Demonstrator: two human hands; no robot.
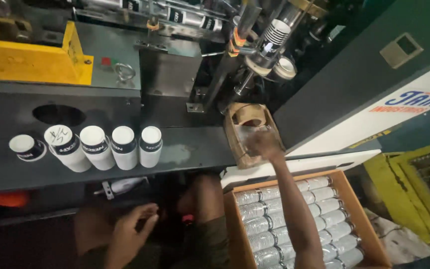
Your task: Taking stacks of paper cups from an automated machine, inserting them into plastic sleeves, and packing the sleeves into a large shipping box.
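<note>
A dim workshop is seen from above, filled by a dark grey metal machine (175,74) with a flat dark ledge (190,152) running across its front. A yellow metal bracket (31,60) is mounted at the upper left of the machine, and a green panel with a white plate (374,84) rises on the right. On the ledge, five short stacks of white paper cups with dark bands (95,147) are stood in a row, bottoms up. Higher up, a column of nested cups (274,35) is held in the machine's chute.

At the ledge's right end, a small brown cardboard tray (247,132) is set at a tilt, and the right hand (265,144) is laid against its near edge; whether the fingers are closed around the rim cannot be told, since the hand is blurred. Below it, an open brown cardboard box (359,214) is packed with rows of cup sleeves wrapped in clear film (294,219), lying on their sides.

The left hand (133,226) is held low in the shadow beneath the ledge, fingers loosely curled, with nothing gripped. The area under the ledge is too dark to make out, and the box is cut off at the lower edge.
</note>
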